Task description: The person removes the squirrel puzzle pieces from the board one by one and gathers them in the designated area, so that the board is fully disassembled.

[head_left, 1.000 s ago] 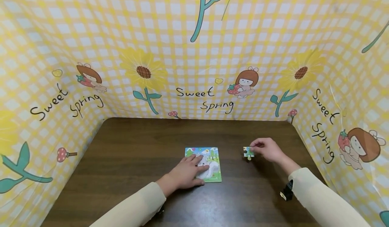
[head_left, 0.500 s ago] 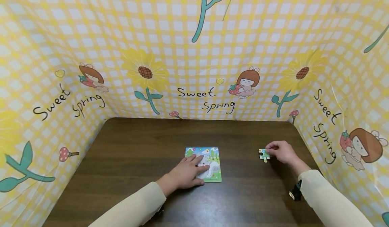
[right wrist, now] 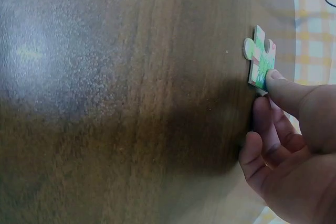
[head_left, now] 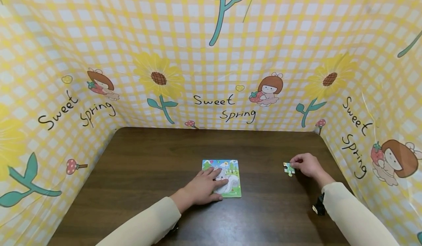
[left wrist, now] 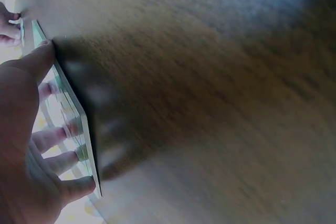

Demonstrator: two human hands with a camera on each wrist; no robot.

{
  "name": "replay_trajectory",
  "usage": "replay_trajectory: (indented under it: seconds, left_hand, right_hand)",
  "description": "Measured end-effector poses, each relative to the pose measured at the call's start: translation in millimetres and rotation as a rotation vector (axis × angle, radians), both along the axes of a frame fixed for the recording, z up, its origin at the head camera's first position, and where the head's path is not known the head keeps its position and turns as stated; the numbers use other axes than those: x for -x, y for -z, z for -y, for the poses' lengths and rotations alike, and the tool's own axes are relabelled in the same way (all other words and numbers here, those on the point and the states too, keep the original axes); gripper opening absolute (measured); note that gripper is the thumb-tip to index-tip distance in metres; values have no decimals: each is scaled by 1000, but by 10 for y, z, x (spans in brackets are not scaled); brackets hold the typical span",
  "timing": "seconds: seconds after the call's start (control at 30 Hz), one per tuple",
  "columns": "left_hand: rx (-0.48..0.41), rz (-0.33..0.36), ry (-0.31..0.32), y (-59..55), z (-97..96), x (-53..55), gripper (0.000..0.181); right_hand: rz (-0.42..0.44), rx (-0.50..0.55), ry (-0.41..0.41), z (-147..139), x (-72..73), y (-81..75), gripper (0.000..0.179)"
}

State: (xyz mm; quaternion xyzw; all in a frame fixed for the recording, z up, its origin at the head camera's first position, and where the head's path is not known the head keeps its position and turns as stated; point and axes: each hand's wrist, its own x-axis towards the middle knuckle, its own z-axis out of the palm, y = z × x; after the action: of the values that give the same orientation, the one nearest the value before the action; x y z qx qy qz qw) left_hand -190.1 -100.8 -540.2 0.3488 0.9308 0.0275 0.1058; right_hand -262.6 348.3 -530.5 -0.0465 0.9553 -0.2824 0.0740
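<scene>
A square jigsaw puzzle (head_left: 234, 172) with a green, blue and white picture lies flat at the middle of the table. My left hand (head_left: 206, 187) rests on its left part with fingers spread, covering much of the picture. In the left wrist view, the fingertips of the left hand (left wrist: 31, 145) lie on the puzzle board (left wrist: 84, 124). To the right, my right hand (head_left: 308, 165) pinches a puzzle piece (head_left: 289, 168) by its right side. The right wrist view has the thumb of the right hand (right wrist: 294, 129) on top of the puzzle piece (right wrist: 261, 59), fingers beneath.
The dark wooden table (head_left: 158, 154) is enclosed at the back and both sides by a yellow checked cloth (head_left: 211, 66) printed with flowers and figures. A small black device (head_left: 318, 205) sits at the right wrist.
My right hand has moved right with the puzzle piece, away from the puzzle, mostly in the first half second. My left hand has stayed on the puzzle.
</scene>
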Motion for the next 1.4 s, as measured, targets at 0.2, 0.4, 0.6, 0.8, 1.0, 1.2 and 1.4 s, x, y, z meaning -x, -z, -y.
replay_trajectory:
  seconds: [0.2, 0.4, 0.6, 0.8, 1.0, 1.2, 1.4]
  left_hand:
    - [-17, 9, 0, 0, -17, 2, 65]
    - [-76, 21, -28, 31, -3, -1, 64]
    - [-119, 23, -26, 77, 48, -15, 64]
    - [-154, 6, -29, 103, 118, -6, 64]
    - [-162, 3, -51, 67, 184, -25, 63]
    - [-171, 9, -80, 70, 219, -42, 63]
    - [-174, 41, -99, 88, 246, -54, 65]
  right_hand:
    - [7, -22, 4, 5, 12, 24, 10]
    - [-18, -28, -18, 7, 23, 13, 11]
    - [-3, 8, -32, 63, 46, -52, 18]
    - [3, 90, -77, 339, 86, -266, 24]
    - [2, 147, -152, 843, 124, -363, 30]
    - [43, 196, -202, 1440, 114, -357, 28]
    - [73, 221, -239, 1903, 83, -266, 22]
